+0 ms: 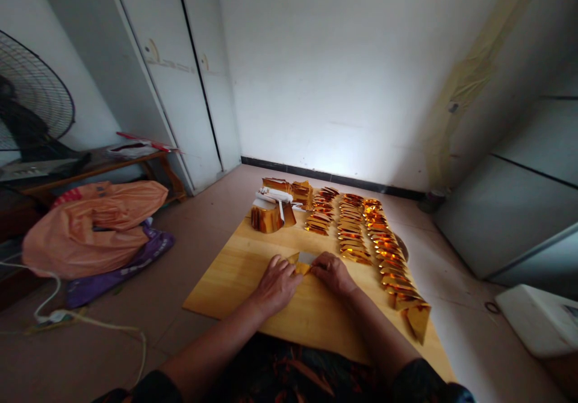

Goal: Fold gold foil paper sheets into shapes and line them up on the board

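Both hands press a small gold paper (301, 264) flat on the wood desk (235, 276). L hand (276, 282) & R hand (333, 272) fingers pinch its ends; paper sits between them. It's shiny, part folded, w/ a pale side. Further back: rows of folded gold pieces (361, 234), then stacks of gold paper (275, 207).

My view: left hand (276, 284) and right hand (333, 273) bare, no rings; forearms bare; short dark sleeves; dark orange-patterned garment.
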Motion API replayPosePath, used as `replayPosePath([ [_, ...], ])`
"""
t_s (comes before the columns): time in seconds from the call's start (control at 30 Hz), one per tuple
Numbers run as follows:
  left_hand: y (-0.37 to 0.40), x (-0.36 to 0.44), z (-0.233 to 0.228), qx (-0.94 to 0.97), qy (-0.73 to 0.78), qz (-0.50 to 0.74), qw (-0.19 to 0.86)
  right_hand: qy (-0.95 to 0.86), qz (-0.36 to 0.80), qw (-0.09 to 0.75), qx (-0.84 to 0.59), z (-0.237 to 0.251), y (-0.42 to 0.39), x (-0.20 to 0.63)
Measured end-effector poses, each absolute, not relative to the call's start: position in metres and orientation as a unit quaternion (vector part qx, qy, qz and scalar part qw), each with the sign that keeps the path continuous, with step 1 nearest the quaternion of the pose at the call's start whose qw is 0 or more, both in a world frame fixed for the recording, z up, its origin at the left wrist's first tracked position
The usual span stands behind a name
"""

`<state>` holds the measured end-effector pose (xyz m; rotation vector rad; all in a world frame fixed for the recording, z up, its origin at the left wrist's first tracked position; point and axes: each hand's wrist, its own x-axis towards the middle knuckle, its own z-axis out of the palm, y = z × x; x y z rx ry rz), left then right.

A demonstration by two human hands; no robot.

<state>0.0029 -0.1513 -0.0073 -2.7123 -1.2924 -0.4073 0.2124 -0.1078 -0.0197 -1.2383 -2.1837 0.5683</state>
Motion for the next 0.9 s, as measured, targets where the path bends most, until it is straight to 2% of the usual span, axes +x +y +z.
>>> replayPosePath([
  [0.3,-0.157,0.01,-0.008,-0.882,-0.452,-0.123,0.042,-0.776,0.274,0.224,-0.522,-0.025,-0.092,0.212],
  [0.73,-0.16,0.014,-0.007,-0.867,-0.483,-0.121,0.025,-0.79,0.194,0.137,-0.565,-0.004,-0.098,0.199],
  [0.9,-0.158,0.014,-0.008,-0.87,-0.479,-0.116,0.029,-0.806,0.122,0.105,-0.57,-0.003,-0.102,0.194],
])
